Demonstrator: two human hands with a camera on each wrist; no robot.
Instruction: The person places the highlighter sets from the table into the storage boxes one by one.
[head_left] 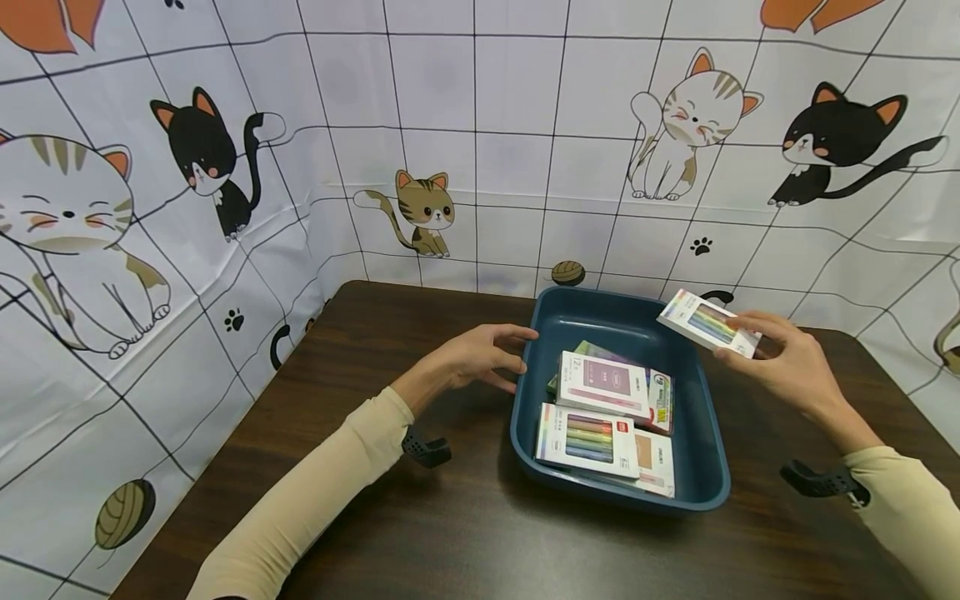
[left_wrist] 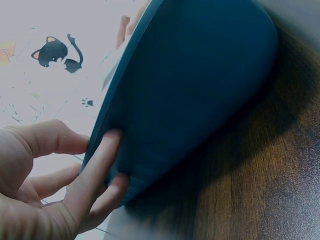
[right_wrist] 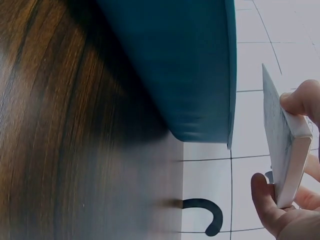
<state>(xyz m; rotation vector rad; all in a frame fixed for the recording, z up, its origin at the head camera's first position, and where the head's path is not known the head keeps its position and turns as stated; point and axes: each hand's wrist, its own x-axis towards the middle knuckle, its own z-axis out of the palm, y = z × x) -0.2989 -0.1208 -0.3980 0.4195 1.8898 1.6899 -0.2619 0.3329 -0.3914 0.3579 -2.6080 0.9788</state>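
My right hand point(head_left: 795, 367) pinches a slim white box point(head_left: 693, 317) with a rainbow-striped front, holding it tilted above the back right rim of a dark blue plastic bin point(head_left: 697, 454). The right wrist view shows the box point(right_wrist: 284, 140) edge-on between thumb and fingers. At the bin's left side my left hand point(head_left: 480, 358) has its fingertips against the outer wall and rim, fingers loosely extended. Inside the bin lie a white-and-mauve box point(head_left: 603, 383), a white box with a row of coloured sticks pictured point(head_left: 588, 437), a white-and-peach box point(head_left: 656, 462) and a red-and-green pack point(head_left: 662, 400), partly covered.
The bin stands on a dark wood-grain table point(head_left: 420, 533). White sheeting point(head_left: 517, 167) with a grid and cartoon cats rises behind the table and along its left side. Black bands point(head_left: 426, 450) circle both wrists.
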